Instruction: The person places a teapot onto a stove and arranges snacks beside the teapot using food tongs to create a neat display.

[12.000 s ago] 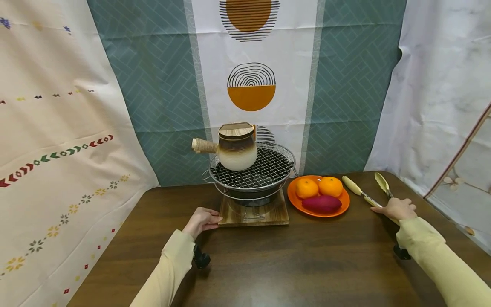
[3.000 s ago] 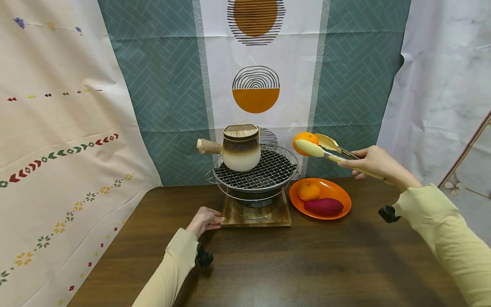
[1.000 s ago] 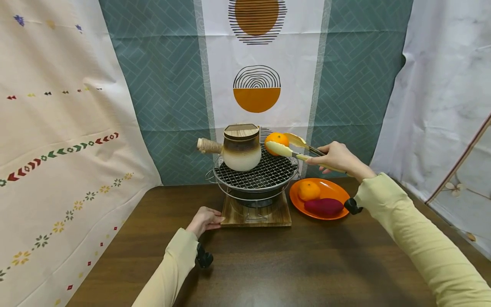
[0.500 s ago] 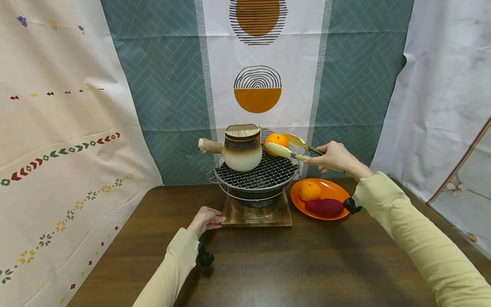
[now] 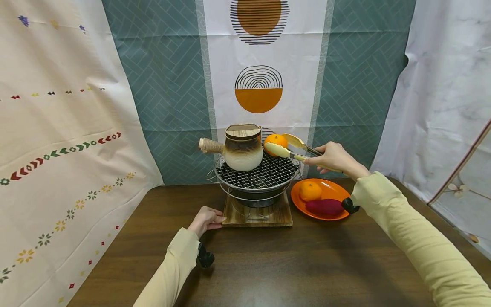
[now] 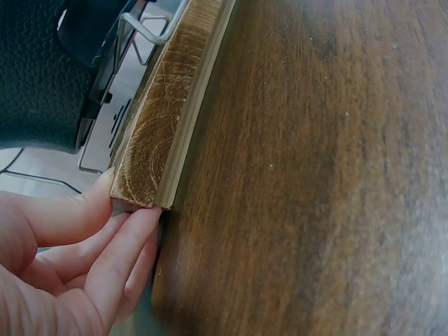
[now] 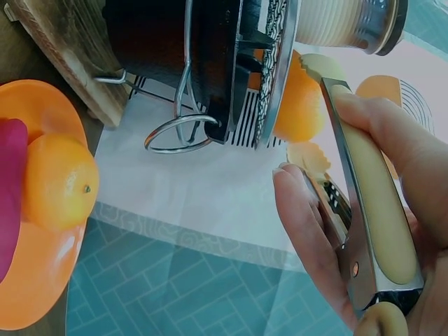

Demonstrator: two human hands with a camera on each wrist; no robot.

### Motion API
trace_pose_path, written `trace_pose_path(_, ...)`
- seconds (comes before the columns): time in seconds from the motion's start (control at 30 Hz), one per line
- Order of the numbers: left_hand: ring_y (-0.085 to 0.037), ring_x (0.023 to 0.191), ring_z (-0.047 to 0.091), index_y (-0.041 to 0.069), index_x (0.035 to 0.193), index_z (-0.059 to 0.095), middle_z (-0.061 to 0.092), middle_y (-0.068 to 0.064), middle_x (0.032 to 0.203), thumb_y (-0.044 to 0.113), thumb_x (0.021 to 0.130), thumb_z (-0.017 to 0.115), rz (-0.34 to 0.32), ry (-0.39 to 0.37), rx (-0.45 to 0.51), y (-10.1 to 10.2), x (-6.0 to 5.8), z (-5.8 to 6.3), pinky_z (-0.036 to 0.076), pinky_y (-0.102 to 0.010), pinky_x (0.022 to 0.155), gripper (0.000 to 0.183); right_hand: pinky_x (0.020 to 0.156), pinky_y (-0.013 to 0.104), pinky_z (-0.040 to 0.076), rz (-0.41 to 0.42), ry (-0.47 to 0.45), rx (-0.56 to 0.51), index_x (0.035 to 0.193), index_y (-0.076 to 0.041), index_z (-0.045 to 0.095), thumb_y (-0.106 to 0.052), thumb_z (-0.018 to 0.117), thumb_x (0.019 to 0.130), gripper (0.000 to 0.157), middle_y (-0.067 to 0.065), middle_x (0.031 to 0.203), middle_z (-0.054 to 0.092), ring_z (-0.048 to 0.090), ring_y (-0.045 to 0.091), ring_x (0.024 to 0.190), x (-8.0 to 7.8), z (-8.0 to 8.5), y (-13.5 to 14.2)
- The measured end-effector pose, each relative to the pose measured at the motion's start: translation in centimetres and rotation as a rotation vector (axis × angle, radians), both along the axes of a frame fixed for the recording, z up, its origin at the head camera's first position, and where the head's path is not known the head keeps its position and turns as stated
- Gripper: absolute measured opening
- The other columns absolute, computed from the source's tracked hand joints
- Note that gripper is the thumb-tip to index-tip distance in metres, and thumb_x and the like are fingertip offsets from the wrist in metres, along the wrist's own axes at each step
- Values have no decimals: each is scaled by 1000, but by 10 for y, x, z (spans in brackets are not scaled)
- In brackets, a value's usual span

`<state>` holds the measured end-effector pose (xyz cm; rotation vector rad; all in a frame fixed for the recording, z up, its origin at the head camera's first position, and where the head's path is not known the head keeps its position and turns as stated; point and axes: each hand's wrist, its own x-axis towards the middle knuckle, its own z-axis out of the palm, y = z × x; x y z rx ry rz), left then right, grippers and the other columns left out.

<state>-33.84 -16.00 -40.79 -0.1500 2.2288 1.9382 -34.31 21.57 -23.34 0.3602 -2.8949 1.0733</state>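
Observation:
My right hand (image 5: 334, 158) grips a pair of tongs (image 7: 374, 189) with cream scalloped tips. Between those tips is an orange (image 5: 274, 140), at the rear of the round wire grill (image 5: 264, 175), close beside the pot. Seen from the right wrist, the orange sits right at the grate's upper face. My left hand (image 5: 206, 220) pinches the front left corner of the wooden board (image 6: 164, 112) under the grill, thumb on top and fingers against its end. A brown and cream pot (image 5: 243, 154) with a wooden lid and wrapped side handle stands on the grate's left.
Right of the board, an orange plate (image 5: 338, 188) carries another orange (image 5: 310, 191) and a purple sweet potato (image 5: 325, 207). My right forearm reaches over the table (image 5: 268, 264) near the plate. A patterned cloth (image 5: 165, 85) hangs behind the grill.
Over these frames my right hand has picked up the tongs, lifted one orange off the plate and carried it left to the grill. It barely moves in the last second. My left hand stays put.

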Motion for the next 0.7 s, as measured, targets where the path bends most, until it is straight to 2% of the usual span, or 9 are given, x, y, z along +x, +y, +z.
trace_pose_path(0.6,-18,67,57,-22,106,51,59,-14,79,-14,80,56,3,-1,-9,0,1,1,51,-40,70,27,56,30,52,8,6,18,102,3,60,-32,70,79,43,13,76,59,59,21,58,-3,-1,-2)
trace_pose_path(0.7,-18,67,57,-22,106,51,59,-14,79,-14,80,57,-3,6,-6,0,2,1,51,-40,70,27,56,30,52,7,-3,20,109,6,58,-33,71,79,51,13,76,60,60,21,58,-3,-1,-3)
